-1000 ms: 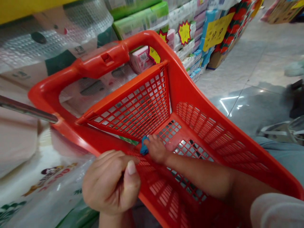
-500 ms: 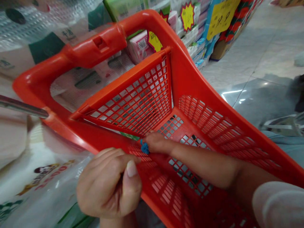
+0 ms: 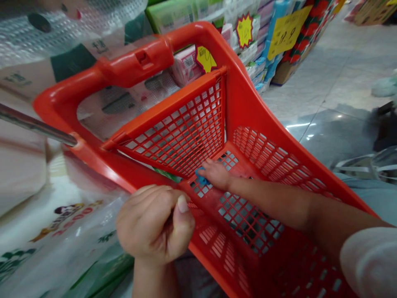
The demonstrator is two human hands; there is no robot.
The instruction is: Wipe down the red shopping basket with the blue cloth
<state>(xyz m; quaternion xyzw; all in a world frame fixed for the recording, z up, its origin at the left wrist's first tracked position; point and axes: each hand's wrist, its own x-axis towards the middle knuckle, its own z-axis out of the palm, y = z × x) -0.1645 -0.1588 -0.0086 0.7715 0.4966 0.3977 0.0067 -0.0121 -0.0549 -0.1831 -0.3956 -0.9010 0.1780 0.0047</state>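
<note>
Inside a red plastic shopping cart point(image 3: 257, 124), my right hand point(image 3: 216, 174) is low over the grid floor, near the base of the hinged grid flap point(image 3: 182, 120). A small crumpled blue cloth point(image 3: 202, 178) shows beneath and beside its fingers. My right arm reaches over the basket from the right, with a pale sleeve at its end. My left hand point(image 3: 155, 225) is closed in a fist at the cart's left rim, thumb against the curled fingers. Whatever may be inside that fist is hidden.
Plastic-wrapped packs point(image 3: 72, 62) and tissue packs point(image 3: 186, 62) stand behind the cart handle point(image 3: 130, 68), with yellow price signs point(image 3: 288, 31). A printed white bag point(image 3: 71, 231) lies at left, near a metal bar point(image 3: 37, 124). Tiled floor point(image 3: 328, 78) stretches right.
My right hand has moved the blue cloth from the basket's left wall down to its floor, its fingers now flatter. The cart and my left fist appear slightly farther right in view.
</note>
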